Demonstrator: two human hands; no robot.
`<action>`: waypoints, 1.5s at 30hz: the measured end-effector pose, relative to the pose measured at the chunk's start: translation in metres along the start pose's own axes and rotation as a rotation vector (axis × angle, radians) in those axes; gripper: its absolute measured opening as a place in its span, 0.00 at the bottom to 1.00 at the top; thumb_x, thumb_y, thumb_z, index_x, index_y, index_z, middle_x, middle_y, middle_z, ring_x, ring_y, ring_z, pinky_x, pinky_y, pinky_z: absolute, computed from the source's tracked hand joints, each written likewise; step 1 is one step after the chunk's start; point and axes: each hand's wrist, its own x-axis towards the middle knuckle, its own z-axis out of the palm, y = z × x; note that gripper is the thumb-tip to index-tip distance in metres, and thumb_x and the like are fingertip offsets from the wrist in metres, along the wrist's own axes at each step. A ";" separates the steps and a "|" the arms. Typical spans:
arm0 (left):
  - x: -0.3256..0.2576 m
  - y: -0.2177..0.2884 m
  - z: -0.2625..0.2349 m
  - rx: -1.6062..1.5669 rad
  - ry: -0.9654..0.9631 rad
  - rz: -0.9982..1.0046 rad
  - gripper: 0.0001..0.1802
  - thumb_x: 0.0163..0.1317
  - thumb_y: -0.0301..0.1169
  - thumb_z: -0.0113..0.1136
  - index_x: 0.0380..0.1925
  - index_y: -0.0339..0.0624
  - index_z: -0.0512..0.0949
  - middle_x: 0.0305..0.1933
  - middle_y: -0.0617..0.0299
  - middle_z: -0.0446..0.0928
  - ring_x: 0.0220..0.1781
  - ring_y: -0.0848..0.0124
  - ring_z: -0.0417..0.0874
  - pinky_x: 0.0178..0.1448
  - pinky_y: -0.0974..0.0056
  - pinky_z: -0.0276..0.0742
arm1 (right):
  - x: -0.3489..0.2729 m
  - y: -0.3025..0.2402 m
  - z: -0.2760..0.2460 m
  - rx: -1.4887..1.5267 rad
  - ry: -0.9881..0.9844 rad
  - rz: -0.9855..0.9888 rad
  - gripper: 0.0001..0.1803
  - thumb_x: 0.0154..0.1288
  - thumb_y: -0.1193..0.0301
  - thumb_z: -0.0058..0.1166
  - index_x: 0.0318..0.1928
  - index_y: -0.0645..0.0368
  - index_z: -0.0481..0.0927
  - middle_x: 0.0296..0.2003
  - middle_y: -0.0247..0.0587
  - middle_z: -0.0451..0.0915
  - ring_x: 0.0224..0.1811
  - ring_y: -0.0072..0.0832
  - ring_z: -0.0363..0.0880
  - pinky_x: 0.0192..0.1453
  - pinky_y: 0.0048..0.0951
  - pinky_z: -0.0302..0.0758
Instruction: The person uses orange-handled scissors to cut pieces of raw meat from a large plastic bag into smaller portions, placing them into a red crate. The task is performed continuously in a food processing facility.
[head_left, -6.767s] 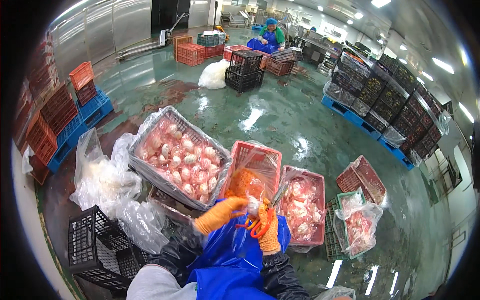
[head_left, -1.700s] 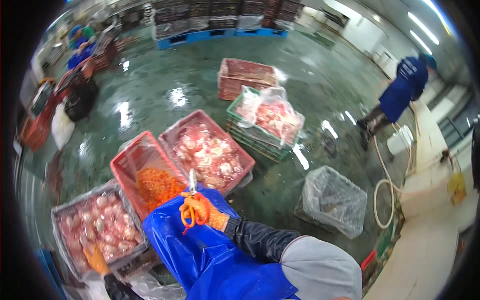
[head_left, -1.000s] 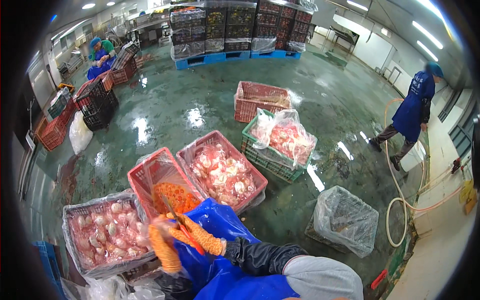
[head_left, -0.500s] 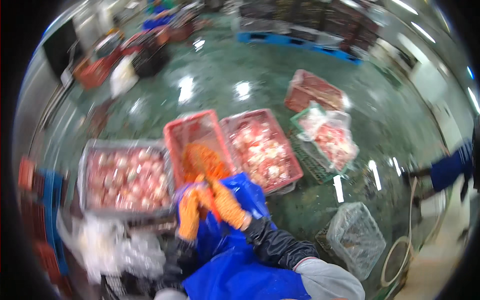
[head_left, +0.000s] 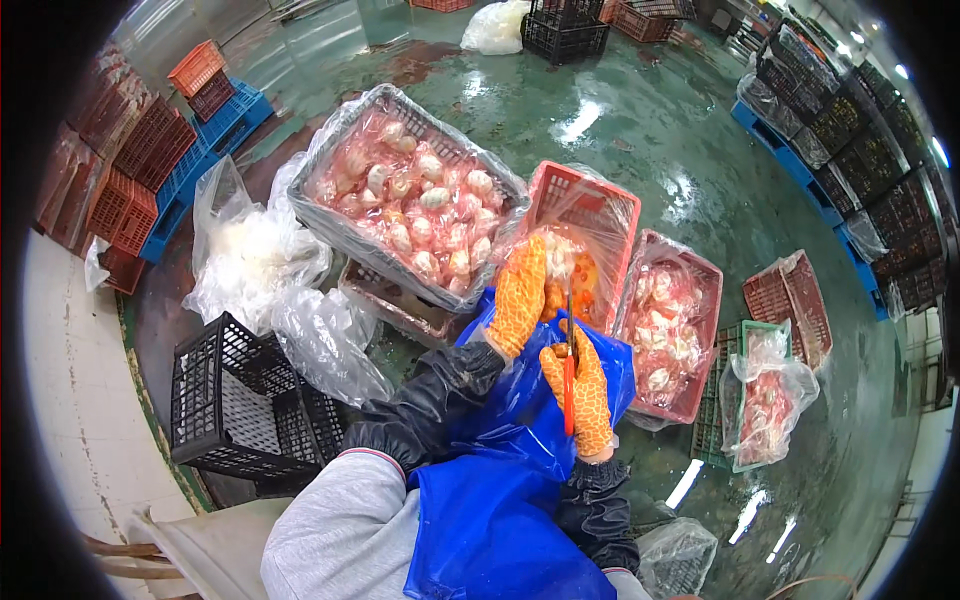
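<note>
Two orange gloves work over the red crate [head_left: 600, 215]. The right hand [head_left: 580, 395] is wrapped tight around red scissors [head_left: 569, 385], blades pointing up. The left hand [head_left: 520, 295] pinches a pale meat piece [head_left: 558, 262] (partly hidden) above the crate. Best to keep fingers clear of the blades and cut slowly over the blue apron [head_left: 520, 420].

No labels, signs or screens anywhere here, just plastic bags and liners. A grey wire crate lined with clear plastic film [head_left: 405, 195] sits upper middle, packed with pink-white pieces. Right beside it is a red plastic crate with a clear liner [head_left: 590, 215], then another red lined crate [head_left: 670, 330] further right. A clear bag of pink pieces [head_left: 765, 400] sits in a green crate at the right. Crumpled clear bags [head_left: 255, 265] are piled on the left, and a white tied sack [head_left: 493, 27] is way up top.
</note>
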 end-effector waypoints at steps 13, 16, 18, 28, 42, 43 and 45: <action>-0.024 0.010 0.022 0.440 0.033 -0.006 0.15 0.66 0.40 0.47 0.41 0.40 0.74 0.29 0.62 0.75 0.28 0.75 0.72 0.31 0.67 0.69 | 0.002 -0.001 -0.002 -0.165 -0.004 0.063 0.26 0.56 0.66 0.60 0.55 0.61 0.69 0.32 0.36 0.75 0.31 0.23 0.71 0.38 0.25 0.71; -0.021 -0.008 0.023 0.250 0.057 0.042 0.15 0.66 0.40 0.47 0.41 0.41 0.74 0.27 0.65 0.75 0.25 0.76 0.71 0.27 0.68 0.67 | 0.001 0.002 0.000 -0.140 0.005 0.054 0.27 0.57 0.66 0.59 0.55 0.62 0.69 0.31 0.37 0.76 0.30 0.23 0.72 0.38 0.25 0.71; -0.025 -0.007 0.021 0.201 0.056 -0.052 0.14 0.66 0.39 0.48 0.42 0.41 0.74 0.30 0.65 0.76 0.28 0.76 0.73 0.30 0.69 0.68 | 0.002 0.003 0.001 -0.126 0.024 -0.036 0.27 0.57 0.66 0.59 0.55 0.62 0.69 0.32 0.37 0.76 0.31 0.23 0.72 0.38 0.25 0.71; -0.032 -0.026 0.006 0.448 -0.112 0.202 0.17 0.65 0.36 0.48 0.49 0.39 0.71 0.44 0.59 0.76 0.43 0.72 0.76 0.44 0.68 0.73 | 0.008 0.012 -0.006 -0.079 -0.027 0.159 0.27 0.56 0.66 0.61 0.55 0.62 0.70 0.29 0.36 0.76 0.29 0.21 0.71 0.34 0.25 0.71; -0.006 0.000 0.006 -0.221 -0.141 -0.485 0.12 0.61 0.36 0.50 0.38 0.42 0.74 0.30 0.63 0.75 0.26 0.73 0.75 0.24 0.70 0.72 | 0.012 -0.014 -0.019 0.303 -0.204 0.359 0.20 0.65 0.57 0.49 0.47 0.59 0.72 0.21 0.31 0.72 0.17 0.16 0.68 0.20 0.17 0.67; -0.007 0.008 0.008 -0.187 -0.150 -0.452 0.12 0.61 0.37 0.50 0.39 0.42 0.74 0.29 0.64 0.74 0.25 0.74 0.75 0.22 0.70 0.71 | 0.012 -0.009 -0.022 0.420 -0.237 0.363 0.20 0.65 0.56 0.47 0.47 0.60 0.72 0.22 0.32 0.72 0.16 0.17 0.68 0.20 0.17 0.67; -0.002 -0.005 0.011 -0.177 -0.149 -0.334 0.13 0.60 0.39 0.51 0.39 0.44 0.74 0.27 0.65 0.74 0.20 0.75 0.74 0.19 0.70 0.71 | 0.018 0.002 -0.023 0.462 -0.272 0.336 0.24 0.67 0.52 0.40 0.46 0.61 0.72 0.21 0.34 0.72 0.15 0.19 0.68 0.18 0.18 0.68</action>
